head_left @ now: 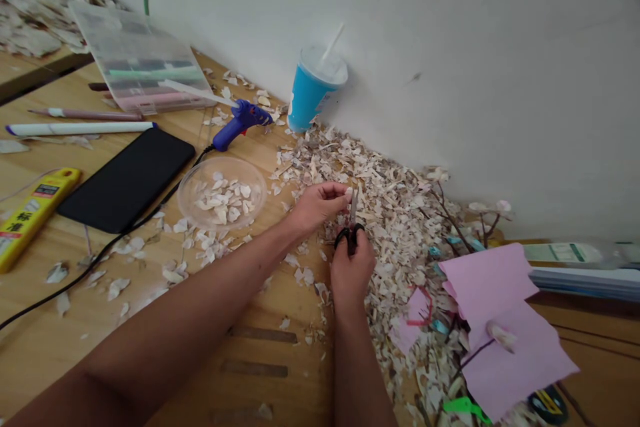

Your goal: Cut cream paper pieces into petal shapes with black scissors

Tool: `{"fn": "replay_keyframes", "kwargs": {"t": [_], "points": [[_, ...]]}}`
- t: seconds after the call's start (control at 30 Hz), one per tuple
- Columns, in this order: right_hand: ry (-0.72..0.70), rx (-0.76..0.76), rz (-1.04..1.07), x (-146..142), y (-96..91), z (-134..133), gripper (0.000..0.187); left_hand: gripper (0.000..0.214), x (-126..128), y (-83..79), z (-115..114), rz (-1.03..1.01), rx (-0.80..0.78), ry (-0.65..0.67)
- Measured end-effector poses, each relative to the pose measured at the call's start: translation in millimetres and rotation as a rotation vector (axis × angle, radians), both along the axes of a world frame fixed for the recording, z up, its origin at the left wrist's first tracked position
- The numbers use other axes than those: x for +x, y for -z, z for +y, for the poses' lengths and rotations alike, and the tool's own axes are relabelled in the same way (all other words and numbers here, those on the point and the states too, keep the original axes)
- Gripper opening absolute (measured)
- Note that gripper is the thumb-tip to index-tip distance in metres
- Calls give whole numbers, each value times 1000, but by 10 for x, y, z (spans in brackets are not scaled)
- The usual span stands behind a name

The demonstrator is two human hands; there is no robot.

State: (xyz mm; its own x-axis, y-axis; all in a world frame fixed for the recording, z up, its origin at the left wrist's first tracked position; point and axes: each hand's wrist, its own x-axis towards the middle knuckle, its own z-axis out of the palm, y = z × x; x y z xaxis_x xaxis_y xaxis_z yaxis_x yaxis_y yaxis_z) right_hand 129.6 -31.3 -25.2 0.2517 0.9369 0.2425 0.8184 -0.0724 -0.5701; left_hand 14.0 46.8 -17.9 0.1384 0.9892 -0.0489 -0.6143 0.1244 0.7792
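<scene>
Head view: over the flake pile (405,247), my left hand (320,207) pinches a pale flake (349,193) beside scissors (353,212) my right hand (353,273) grips; snipping too close could nick me, and a loose pinch could drop it among lookalikes.

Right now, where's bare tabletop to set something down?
Lower-left tabletop, between the yellow case and left forearm, with stray flakes along its upper side. Smaller: slotted wood between that and the right forearm. Crowded: right of the scissors, heaped flakes reaching the wall, then pink paper.
</scene>
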Motion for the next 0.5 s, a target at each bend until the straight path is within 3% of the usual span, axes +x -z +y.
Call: {"fn": "replay_keyframes", "kwargs": {"t": [0.5], "points": [[4,-15,107,34,47,-6,35,35,-10,22,-21,-23,-37,29]]}}
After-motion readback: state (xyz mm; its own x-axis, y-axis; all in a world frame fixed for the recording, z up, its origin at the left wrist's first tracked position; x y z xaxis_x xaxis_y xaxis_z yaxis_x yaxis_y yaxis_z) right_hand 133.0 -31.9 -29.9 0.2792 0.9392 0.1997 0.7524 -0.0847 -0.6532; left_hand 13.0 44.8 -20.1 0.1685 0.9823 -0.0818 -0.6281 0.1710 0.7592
